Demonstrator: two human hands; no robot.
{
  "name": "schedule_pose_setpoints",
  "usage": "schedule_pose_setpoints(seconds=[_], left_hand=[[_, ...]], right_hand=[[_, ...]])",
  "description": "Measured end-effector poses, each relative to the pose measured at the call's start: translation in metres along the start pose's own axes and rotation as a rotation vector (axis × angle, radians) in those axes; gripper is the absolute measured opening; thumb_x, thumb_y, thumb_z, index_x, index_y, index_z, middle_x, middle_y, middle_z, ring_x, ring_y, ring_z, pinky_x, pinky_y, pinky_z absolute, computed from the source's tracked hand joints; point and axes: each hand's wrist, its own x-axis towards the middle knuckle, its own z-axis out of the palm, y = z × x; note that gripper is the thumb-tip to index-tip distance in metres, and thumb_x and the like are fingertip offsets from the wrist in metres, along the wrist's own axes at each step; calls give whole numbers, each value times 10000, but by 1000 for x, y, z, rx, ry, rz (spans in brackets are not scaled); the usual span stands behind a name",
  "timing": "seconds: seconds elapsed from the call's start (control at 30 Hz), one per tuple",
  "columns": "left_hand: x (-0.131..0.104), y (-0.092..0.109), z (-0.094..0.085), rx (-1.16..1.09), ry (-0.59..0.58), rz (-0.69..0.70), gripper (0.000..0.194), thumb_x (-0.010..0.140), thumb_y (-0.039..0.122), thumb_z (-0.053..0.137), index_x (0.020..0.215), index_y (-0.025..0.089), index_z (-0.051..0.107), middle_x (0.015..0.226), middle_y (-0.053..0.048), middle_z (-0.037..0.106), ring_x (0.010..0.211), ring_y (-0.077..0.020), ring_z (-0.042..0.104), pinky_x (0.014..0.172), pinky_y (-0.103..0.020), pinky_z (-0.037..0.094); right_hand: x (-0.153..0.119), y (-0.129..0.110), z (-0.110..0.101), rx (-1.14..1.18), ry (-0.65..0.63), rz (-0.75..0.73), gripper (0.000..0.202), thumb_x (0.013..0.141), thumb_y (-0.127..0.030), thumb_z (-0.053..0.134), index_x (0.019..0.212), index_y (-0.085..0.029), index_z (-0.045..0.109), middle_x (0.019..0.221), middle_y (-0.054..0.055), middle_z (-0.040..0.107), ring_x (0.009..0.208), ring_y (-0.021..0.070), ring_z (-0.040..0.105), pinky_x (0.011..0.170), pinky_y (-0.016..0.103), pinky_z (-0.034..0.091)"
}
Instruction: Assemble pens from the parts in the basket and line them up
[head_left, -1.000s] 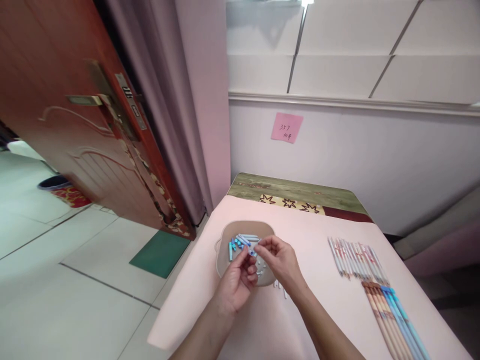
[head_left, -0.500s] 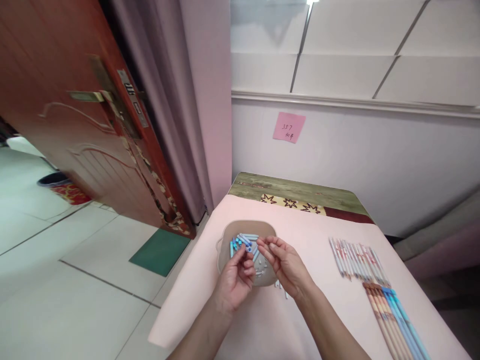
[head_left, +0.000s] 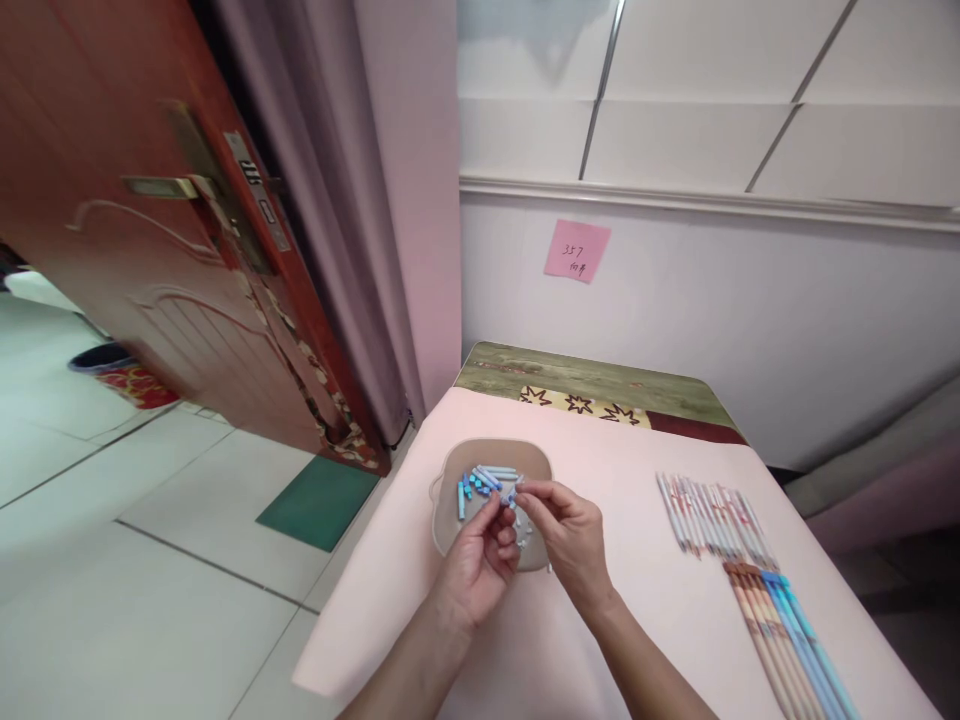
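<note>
My left hand [head_left: 480, 565] is closed, its thumb and fingers pinching a small blue-violet pen part [head_left: 507, 496] over the near side of a beige plastic basin [head_left: 442, 465]. From the right, my right hand [head_left: 574, 530] meets it, thumb and forefinger pinched together at the piece. Whatever sits between those right fingertips is too small to make out. Inside the basin lie light blue pen tubes [head_left: 496, 472], several bright blue caps [head_left: 474, 482] and small white bits [head_left: 526, 535]. The fingers hide part of the basin's contents.
On the pink-covered table [head_left: 615, 620], a row of pale pens [head_left: 716, 520] lies to the right. Nearer are brown pens [head_left: 772, 640] and blue pens [head_left: 810, 640]. A pink note [head_left: 577, 250] is on the wall; a brown door [head_left: 172, 250] stands at left.
My right hand has turned and come in to the left, bringing its fingertips to the piece in my left hand. My left hand has shifted slightly right.
</note>
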Motion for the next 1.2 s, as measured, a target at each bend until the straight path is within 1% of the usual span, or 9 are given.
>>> schedule_pose_setpoints(seconds=[0.2, 0.37, 0.5, 0.6, 0.7, 0.8, 1.0, 1.1, 1.2], left_hand=[[1, -4, -3, 15, -41, -21, 120, 826, 210, 642, 774, 109, 603, 569, 19, 551, 365, -14, 393, 319, -117, 276], [0, -6, -2, 20, -50, -29, 134, 833, 221, 632, 764, 112, 595, 557, 27, 538, 355, -13, 367, 309, -115, 243], [-9, 13, 4, 23, -69, 9, 153, 865, 236, 585, 768, 118, 588, 586, 12, 553, 373, -21, 380, 325, -125, 293], [-17, 36, 9, -10, -53, 113, 183, 909, 211, 500, 772, 114, 575, 672, -38, 614, 429, -36, 450, 356, -129, 368], [-23, 52, 11, -37, -22, 147, 177, 933, 155, 432, 838, 95, 568, 808, -89, 651, 473, -27, 497, 384, -112, 418], [-24, 57, 11, -66, -35, 132, 169, 945, 148, 411, 859, 98, 548, 804, -74, 623, 489, -21, 506, 399, -100, 434], [-23, 61, 5, -145, 14, 190, 162, 954, 175, 416, 861, 97, 523, 764, -48, 591, 465, -6, 479, 372, -82, 402], [-24, 59, 4, -128, 60, 164, 147, 946, 169, 435, 858, 98, 529, 781, -56, 607, 446, -1, 467, 346, -74, 379], [-25, 58, 4, -120, 81, 158, 146, 940, 162, 443, 839, 104, 532, 769, -51, 614, 423, 3, 446, 325, -71, 356]], right_hand=[[-1, 6, 0, -183, -23, -154, 114, 811, -299, 650, 825, -225, 736, 810, 24, 724, 744, 168, 672, 690, 259, 536], [-4, 3, -1, -342, -59, -313, 165, 862, -288, 588, 911, -245, 739, 940, 31, 735, 890, 178, 672, 830, 283, 523], [1, -2, -11, -296, 17, -222, 299, 896, -344, 520, 1123, -215, 666, 1016, 60, 721, 913, 186, 673, 819, 291, 527], [13, -3, -24, -372, 50, -152, 278, 884, -356, 520, 1047, -198, 680, 943, 57, 727, 813, 177, 675, 740, 271, 524], [24, -1, -30, -764, -110, -125, 198, 869, -308, 535, 928, -231, 707, 913, 31, 723, 786, 163, 657, 720, 252, 483], [28, 8, -23, -1101, -327, -80, 166, 847, -253, 559, 911, -265, 711, 910, 17, 721, 828, 169, 655, 712, 243, 448], [33, 30, 4, -1251, -547, -62, 146, 744, -129, 619, 764, -226, 727, 852, 57, 731, 805, 201, 675, 683, 249, 446], [37, 33, 9, -1307, -602, -59, 158, 722, -87, 619, 765, -192, 728, 864, 97, 731, 818, 231, 682, 688, 267, 461], [40, 29, 9, -1346, -623, -55, 147, 671, -118, 690, 806, -164, 725, 873, 130, 725, 830, 265, 683, 694, 282, 478]])
